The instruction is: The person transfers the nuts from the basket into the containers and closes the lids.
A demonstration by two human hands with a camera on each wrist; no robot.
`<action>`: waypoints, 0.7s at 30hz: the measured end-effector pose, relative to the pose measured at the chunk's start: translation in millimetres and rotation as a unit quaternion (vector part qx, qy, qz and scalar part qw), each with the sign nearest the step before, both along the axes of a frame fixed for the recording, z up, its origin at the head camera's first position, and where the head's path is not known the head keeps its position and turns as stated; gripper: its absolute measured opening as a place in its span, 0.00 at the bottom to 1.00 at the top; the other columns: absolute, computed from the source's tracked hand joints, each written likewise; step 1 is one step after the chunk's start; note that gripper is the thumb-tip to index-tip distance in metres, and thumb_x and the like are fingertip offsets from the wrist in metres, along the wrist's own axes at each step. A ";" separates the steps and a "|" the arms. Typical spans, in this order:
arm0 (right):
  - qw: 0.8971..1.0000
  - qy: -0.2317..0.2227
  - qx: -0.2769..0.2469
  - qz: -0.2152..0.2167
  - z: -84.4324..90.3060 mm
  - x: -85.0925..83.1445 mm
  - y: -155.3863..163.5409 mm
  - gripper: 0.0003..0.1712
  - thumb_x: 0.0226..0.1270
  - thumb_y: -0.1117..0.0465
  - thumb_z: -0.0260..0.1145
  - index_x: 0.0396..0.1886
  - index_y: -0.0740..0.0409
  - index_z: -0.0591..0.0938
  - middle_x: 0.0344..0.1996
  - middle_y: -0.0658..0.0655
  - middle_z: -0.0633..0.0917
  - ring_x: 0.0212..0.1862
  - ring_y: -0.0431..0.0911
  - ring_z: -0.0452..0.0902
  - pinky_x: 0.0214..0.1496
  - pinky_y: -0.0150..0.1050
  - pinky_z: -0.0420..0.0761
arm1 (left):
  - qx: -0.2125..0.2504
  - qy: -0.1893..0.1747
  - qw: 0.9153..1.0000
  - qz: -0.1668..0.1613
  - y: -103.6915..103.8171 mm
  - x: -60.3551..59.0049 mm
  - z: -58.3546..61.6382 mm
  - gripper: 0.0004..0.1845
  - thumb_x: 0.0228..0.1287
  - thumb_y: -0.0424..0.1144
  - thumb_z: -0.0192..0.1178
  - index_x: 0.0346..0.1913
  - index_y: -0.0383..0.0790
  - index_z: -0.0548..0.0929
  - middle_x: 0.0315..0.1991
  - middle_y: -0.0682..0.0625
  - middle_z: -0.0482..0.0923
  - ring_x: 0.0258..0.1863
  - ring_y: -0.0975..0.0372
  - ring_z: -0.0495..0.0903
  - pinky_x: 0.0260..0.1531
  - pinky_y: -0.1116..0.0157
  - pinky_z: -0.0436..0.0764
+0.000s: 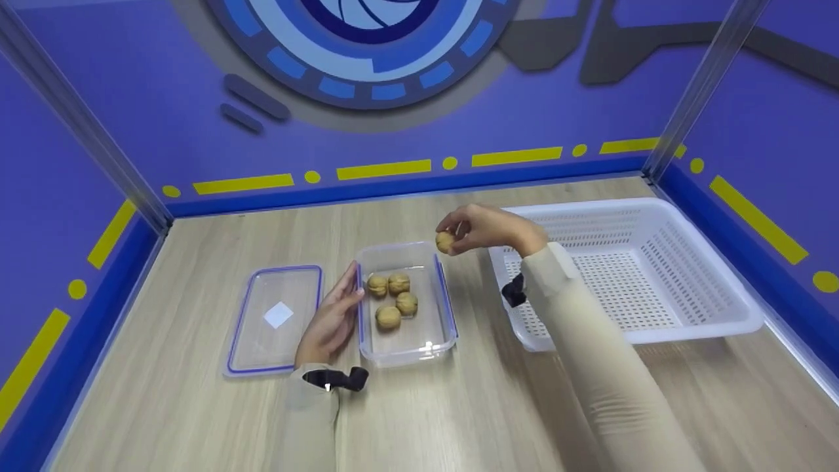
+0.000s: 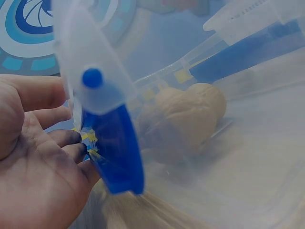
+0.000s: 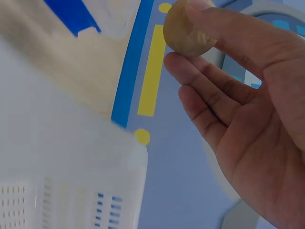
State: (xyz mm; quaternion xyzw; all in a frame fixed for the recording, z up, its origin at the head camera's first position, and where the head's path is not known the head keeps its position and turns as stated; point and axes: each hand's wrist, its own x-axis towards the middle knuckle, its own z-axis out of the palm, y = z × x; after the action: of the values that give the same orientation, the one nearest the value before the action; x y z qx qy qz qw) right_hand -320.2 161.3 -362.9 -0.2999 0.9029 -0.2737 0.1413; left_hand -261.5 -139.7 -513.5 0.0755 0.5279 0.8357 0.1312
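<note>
1. Right hand [image 1: 488, 227] first: I see it raised above the far right corner of the clear plastic container [image 1: 440, 328], pinching one walnut [image 1: 446, 241] between thumb and fingertips; the other fingers stay loosely extended, as the right wrist view shows.
2. Left hand [image 1: 331, 321] lies flat against the container's left wall, fingers straight and relaxed, gripping nothing. I judge it is there to steady the box so it does not slide.
3. Four more walnuts [image 1: 393, 298] sit loose in the container's far half, clustered close together; the near half is bare plastic.
4. The container's blue-rimmed lid [image 1: 274, 319] lies flat on the wooden table [image 1: 196, 406], just left of my left hand, out of the way of the opening.
5. A white perforated basket [image 1: 695, 331] stands to the right, beside the container; I see nothing in the part visible past the right forearm.
6. Left wrist view shows a blue latch [image 2: 112, 143] close by the fingers, with a walnut blurred behind the wall.
</note>
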 end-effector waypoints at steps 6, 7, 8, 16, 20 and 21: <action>1.000 -0.013 0.005 0.008 -4.7 -1.6 -19.9 0.24 0.56 0.62 0.70 0.55 0.58 0.82 0.48 0.59 0.85 0.50 0.52 0.81 0.52 0.45 0.82 | 0.001 -0.002 1.000 0.001 1.2 0.8 1.2 0.37 0.69 0.25 0.45 0.76 0.38 0.42 0.78 0.48 0.28 0.77 0.58 0.27 0.75 0.63 0.30; 1.000 -0.016 0.002 0.008 -5.3 -1.5 -22.7 0.24 0.56 0.63 0.70 0.55 0.58 0.82 0.48 0.58 0.85 0.50 0.52 0.81 0.52 0.45 0.83 | 0.002 -0.001 1.000 0.000 1.1 0.7 1.2 0.37 0.69 0.25 0.45 0.76 0.38 0.42 0.78 0.48 0.28 0.77 0.58 0.27 0.75 0.63 0.30; 1.000 -0.019 0.000 0.011 -6.2 -1.5 -25.5 0.24 0.56 0.63 0.69 0.55 0.58 0.82 0.48 0.58 0.85 0.50 0.51 0.82 0.52 0.45 0.83 | 0.002 -0.001 1.000 0.000 0.9 0.6 1.0 0.37 0.69 0.25 0.45 0.76 0.38 0.42 0.78 0.48 0.28 0.77 0.58 0.27 0.75 0.63 0.30; 0.999 -0.035 -0.018 0.021 -17.6 -0.6 -46.9 0.23 0.54 0.62 0.71 0.53 0.56 0.83 0.45 0.56 0.87 0.47 0.49 0.83 0.49 0.39 0.83 | -0.005 0.014 1.000 -0.006 -0.5 0.4 -1.5 0.37 0.69 0.25 0.45 0.76 0.36 0.42 0.78 0.46 0.28 0.77 0.57 0.26 0.76 0.62 0.30; 0.999 -0.038 -0.018 0.028 -25.5 -1.2 -55.6 0.23 0.54 0.62 0.72 0.53 0.57 0.83 0.45 0.56 0.87 0.47 0.49 0.84 0.49 0.38 0.84 | -0.005 0.012 1.000 -0.005 -0.1 0.2 -1.5 0.37 0.69 0.25 0.45 0.76 0.37 0.42 0.78 0.47 0.27 0.77 0.58 0.26 0.75 0.62 0.30; 0.999 -0.037 -0.017 0.031 -27.6 -1.4 -57.4 0.23 0.54 0.62 0.72 0.53 0.58 0.83 0.45 0.56 0.87 0.47 0.49 0.84 0.49 0.37 0.84 | -0.006 0.011 1.000 -0.004 0.1 0.2 -1.2 0.37 0.69 0.25 0.45 0.76 0.37 0.42 0.78 0.47 0.27 0.77 0.58 0.26 0.75 0.62 0.30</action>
State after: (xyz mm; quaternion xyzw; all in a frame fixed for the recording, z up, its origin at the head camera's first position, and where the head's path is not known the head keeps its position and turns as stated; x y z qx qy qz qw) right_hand -321.6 103.9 -390.5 -0.3195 0.8826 -0.2953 0.1779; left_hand -261.3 -139.6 -514.8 0.0863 0.5341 0.8310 0.1293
